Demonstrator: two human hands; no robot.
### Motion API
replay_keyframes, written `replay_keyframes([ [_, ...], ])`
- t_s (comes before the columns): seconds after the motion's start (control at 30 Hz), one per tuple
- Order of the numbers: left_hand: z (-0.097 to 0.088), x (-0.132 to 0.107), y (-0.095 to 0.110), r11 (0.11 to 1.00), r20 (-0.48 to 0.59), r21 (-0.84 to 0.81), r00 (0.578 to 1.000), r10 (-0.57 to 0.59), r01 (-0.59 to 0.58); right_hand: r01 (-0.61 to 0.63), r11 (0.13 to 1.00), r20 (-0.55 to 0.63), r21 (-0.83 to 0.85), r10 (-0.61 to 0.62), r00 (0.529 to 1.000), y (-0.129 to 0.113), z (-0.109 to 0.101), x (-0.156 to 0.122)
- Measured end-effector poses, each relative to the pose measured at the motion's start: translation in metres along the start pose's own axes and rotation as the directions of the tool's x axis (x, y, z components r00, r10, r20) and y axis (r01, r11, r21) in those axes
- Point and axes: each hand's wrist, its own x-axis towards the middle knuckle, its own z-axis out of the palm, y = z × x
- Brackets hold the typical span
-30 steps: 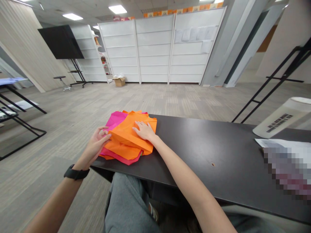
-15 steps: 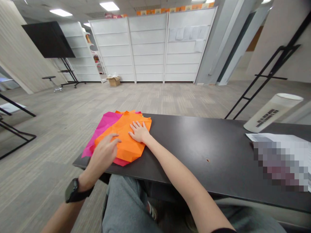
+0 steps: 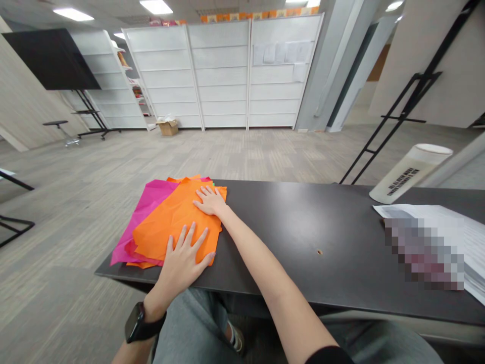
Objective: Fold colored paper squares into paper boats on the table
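Using the left end of the dark surface [image 3: 284, 222] as flat support for the pile of thin sheets [image 3: 170, 210]. Topped with an orange sheet [image 3: 161, 230], askew over a magenta sheet [image 3: 138, 210]. Resting the left hand [image 3: 184, 260], splayed with grip released, on the near side, probably for flattening. Bracing the far right side with the right hand [image 3: 212, 203], likewise unclenched, seemingly against sliding.
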Motion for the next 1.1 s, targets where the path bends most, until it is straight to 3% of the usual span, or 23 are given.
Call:
replay_keyframes([
  [0.27, -0.001, 0.0, 0.002, 0.999, 0.011, -0.036, 1.0, -0.012, 0.013, -0.191, 0.979, -0.132, -0.067, 0.181, 0.974, 0.033, -0.004, 0.011],
  [0.4, -0.01, 0.011, -0.03, 0.988, 0.001, -0.117, 0.995, -0.103, 0.103, -0.182, 0.98, -0.181, -0.085, 0.165, 0.97, 0.03, -0.002, 0.006],
  [0.5, -0.009, 0.021, -0.065, 0.984, -0.049, 0.008, 0.983, -0.18, 0.18, -0.152, 0.984, -0.226, -0.091, 0.128, 0.966, 0.023, -0.007, 0.001],
  [0.6, 0.002, 0.026, -0.083, 0.98, 0.09, 0.055, 0.976, -0.198, 0.193, -0.103, 0.99, -0.277, -0.093, 0.074, 0.958, 0.01, -0.016, -0.002],
  [0.73, 0.016, 0.03, -0.074, 0.966, 0.142, 0.048, 0.956, -0.258, 0.253, 0.017, 0.997, -0.266, -0.076, -0.036, 0.963, -0.014, -0.02, -0.004],
  [0.87, 0.018, 0.033, -0.06, 0.951, 0.1, 0.023, 0.946, -0.308, 0.307, 0.13, 0.991, -0.104, -0.027, -0.132, 0.986, -0.029, -0.004, -0.007],
  [0.97, 0.018, 0.034, -0.059, 0.949, 0.077, 0.013, 0.946, -0.314, 0.314, 0.142, 0.99, -0.015, 0.001, -0.142, 0.99, -0.031, 0.004, -0.01],
  [1.1, 0.016, 0.033, -0.059, 0.947, 0.06, -0.006, 0.945, -0.32, 0.321, 0.122, 0.992, -0.028, 0.014, -0.122, 0.992, -0.03, -0.009, -0.019],
])
